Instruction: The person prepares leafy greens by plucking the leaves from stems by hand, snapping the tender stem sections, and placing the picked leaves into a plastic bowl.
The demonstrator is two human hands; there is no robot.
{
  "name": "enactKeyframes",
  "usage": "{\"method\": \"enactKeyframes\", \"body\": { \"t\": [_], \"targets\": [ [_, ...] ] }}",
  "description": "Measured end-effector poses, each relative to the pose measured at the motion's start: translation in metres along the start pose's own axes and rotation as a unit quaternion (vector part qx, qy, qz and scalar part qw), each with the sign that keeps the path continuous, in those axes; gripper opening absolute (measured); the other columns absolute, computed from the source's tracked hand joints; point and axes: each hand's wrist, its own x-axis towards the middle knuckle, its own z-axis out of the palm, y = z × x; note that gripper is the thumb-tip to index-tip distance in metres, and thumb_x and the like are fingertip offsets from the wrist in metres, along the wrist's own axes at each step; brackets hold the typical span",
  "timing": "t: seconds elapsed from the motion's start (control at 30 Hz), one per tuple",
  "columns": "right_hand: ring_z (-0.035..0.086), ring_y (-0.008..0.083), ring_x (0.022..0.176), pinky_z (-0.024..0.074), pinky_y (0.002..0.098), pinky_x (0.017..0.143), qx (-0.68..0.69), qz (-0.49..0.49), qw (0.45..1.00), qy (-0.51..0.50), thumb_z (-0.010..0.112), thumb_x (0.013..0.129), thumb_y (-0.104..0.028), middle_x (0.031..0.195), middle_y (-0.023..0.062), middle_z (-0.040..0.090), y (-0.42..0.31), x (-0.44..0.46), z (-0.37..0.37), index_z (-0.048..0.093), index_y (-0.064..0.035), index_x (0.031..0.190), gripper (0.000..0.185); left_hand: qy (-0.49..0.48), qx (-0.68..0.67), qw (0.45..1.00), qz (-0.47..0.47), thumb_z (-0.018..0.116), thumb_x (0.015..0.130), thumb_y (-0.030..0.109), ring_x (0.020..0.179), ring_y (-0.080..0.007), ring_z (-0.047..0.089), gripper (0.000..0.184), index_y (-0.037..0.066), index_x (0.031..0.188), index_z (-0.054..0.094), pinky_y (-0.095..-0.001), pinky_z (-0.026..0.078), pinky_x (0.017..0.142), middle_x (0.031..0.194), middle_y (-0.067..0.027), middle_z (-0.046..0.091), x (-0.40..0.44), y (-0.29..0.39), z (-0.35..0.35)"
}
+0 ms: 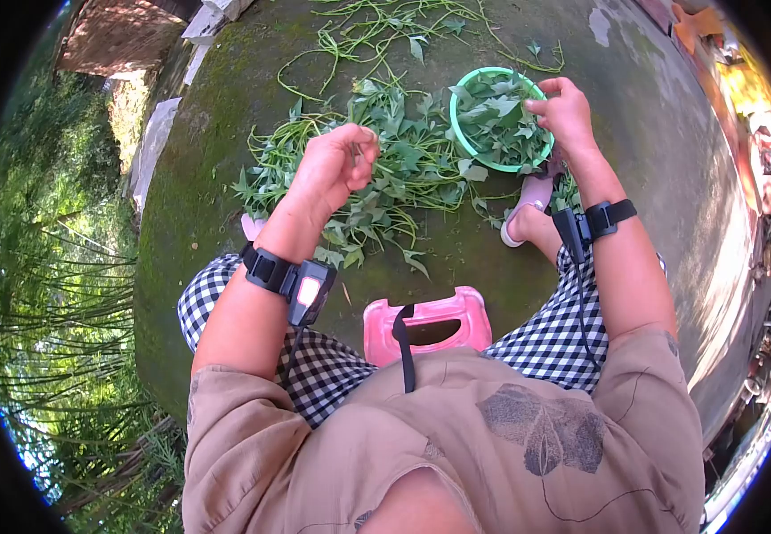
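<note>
Although tangled, fresh-looking green leafy stems (407,157)

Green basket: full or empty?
Not empty: leaves cover most of the inside of the green basket. Depth hidden.

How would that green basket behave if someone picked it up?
The green basket is probably light for its size, since only leaves show inside. It might spill some if tilted, as they lie loosely up to the rim.
</note>
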Motion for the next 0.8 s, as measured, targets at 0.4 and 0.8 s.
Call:
{"method": "enactKeyframes", "body": {
  "t": [0.4,0.8],
  "targets": [
    [0.058,0.011,0.057,0.0481,0.0259,0.052,0.246,-0.054,0.864,-0.435,0.067,0.084,-0.019,0.074,0.0047,0.064,-0.074,-0.097,0.07,0.066,0.0018,0.095,0.024,-0.041,-0.105,0.993,-0.017,0.053,0.09,0.015,0.055,-0.012,0.053,0.011,0.005,0.087,0.053,-0.0222,0.032,0.038,0.075,-0.0044,0.058,0.017,-0.012,0.008],
    [0.061,0.0157,0.057,0.0498,0.0314,0.052,0.061,0.004,0.966,-0.25,0.068,0.076,-0.007,0.067,0.0071,0.064,-0.015,-0.024,0.023,0.068,0.0018,0.086,0.013,-0.039,-0.168,0.981,0.084,0.048,0.096,0.023,0.067,-0.0219,0.059,0.027,0.004,0.111,0.058,-0.033,0.046,0.055,0.099,-0.0176,0.066,0.019,0.009,-0.028]
  ]
}}
